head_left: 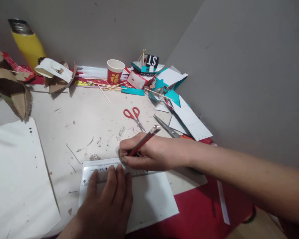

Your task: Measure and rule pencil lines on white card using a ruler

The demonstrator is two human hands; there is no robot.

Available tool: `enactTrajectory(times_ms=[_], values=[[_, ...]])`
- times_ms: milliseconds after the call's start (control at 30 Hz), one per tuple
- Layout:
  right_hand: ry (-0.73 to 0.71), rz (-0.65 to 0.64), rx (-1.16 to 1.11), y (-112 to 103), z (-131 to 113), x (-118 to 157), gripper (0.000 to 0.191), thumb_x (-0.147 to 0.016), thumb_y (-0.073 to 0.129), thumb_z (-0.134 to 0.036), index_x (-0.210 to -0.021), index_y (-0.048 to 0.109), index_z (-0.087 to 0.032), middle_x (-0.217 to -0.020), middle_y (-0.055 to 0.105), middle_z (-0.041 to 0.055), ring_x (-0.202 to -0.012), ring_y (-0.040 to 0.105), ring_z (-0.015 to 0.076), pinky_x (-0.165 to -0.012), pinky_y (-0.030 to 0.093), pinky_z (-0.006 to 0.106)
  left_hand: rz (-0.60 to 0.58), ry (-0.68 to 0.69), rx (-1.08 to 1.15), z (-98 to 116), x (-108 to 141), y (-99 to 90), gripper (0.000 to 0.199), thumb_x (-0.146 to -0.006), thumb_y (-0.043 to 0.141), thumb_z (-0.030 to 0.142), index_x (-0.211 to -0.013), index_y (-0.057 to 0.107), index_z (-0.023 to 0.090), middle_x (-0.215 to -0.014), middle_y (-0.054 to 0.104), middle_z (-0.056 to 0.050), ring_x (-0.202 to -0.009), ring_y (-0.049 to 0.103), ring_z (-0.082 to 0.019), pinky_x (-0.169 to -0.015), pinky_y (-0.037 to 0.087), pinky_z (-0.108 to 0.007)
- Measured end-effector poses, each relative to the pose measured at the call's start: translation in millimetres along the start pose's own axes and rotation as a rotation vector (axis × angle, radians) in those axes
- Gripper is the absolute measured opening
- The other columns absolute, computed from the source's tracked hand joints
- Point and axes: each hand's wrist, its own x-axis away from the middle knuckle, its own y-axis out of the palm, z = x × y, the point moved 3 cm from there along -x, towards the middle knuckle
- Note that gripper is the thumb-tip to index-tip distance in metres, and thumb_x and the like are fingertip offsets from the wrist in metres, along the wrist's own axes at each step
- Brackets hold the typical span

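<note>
A clear ruler (pixel 137 173) lies across the upper part of a white sheet (pixel 154 196) at the table's front. The fingertips of my left hand (pixel 112 196) are spread along the ruler and press on it. My right hand (pixel 149 152) is closed around a dark red pen (pixel 144 140), which leans up to the right. This hand rests at the ruler's upper edge; the pen's tip is hidden behind the fingers. Small red-handled scissors (pixel 136 117) lie open just beyond my right hand, with larger scissors (pixel 168 127) to their right.
A paper cup (pixel 114 73) stands at the back beside thin wooden sticks (pixel 109 87) and teal and white paper scraps (pixel 173 78). Back left are a yellow bottle (pixel 28 44) and torn cardboard (pixel 12 86). Another white sheet (pixel 20 182) lies left. Grey walls bound the table.
</note>
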Motion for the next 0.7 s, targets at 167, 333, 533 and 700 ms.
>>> enactTrajectory(times_ms=[167,333,533,700], values=[[0.016,0.008,-0.005,-2,1,9,0.02,-0.086,0.047,-0.01,-0.069,0.04,-0.02,-0.067,0.047,-0.0031,-0.06,0.038,0.0088,-0.056,0.031,0.022,0.007,-0.003,0.01,0,-1,-0.4,0.05,-0.092,0.038,0.042,-0.129,0.059,0.016,-0.131,0.063,-0.014,-0.123,0.043,-0.034,-0.094,0.034,-0.054],[0.063,0.011,-0.005,-3,5,20,0.02,-0.088,0.047,-0.013,-0.071,0.041,-0.02,-0.068,0.049,-0.0025,-0.062,0.04,0.0093,-0.058,0.034,0.023,0.008,-0.002,0.006,0,-1,-0.8,0.058,-0.093,0.034,0.055,-0.128,0.06,0.016,-0.131,0.063,-0.015,-0.122,0.043,-0.035,-0.093,0.035,-0.054],[0.085,0.028,-0.008,-4,10,34,0.018,-0.09,0.048,-0.016,-0.073,0.044,-0.019,-0.068,0.049,-0.0016,-0.062,0.042,0.0102,-0.058,0.036,0.023,-0.007,0.0,0.005,1,-1,-2.2,0.074,-0.089,0.028,0.07,-0.129,0.061,0.016,-0.132,0.061,-0.018,-0.123,0.045,-0.035,-0.094,0.035,-0.055],[0.086,0.045,0.021,-4,11,42,0.018,-0.092,0.047,-0.017,-0.074,0.046,-0.018,-0.07,0.052,-0.0005,-0.063,0.043,0.0098,-0.058,0.035,0.023,-0.024,-0.002,0.003,1,-2,-3.6,0.077,-0.088,0.028,0.072,-0.129,0.061,0.017,-0.133,0.061,-0.017,-0.122,0.046,-0.035,-0.095,0.034,-0.055]])
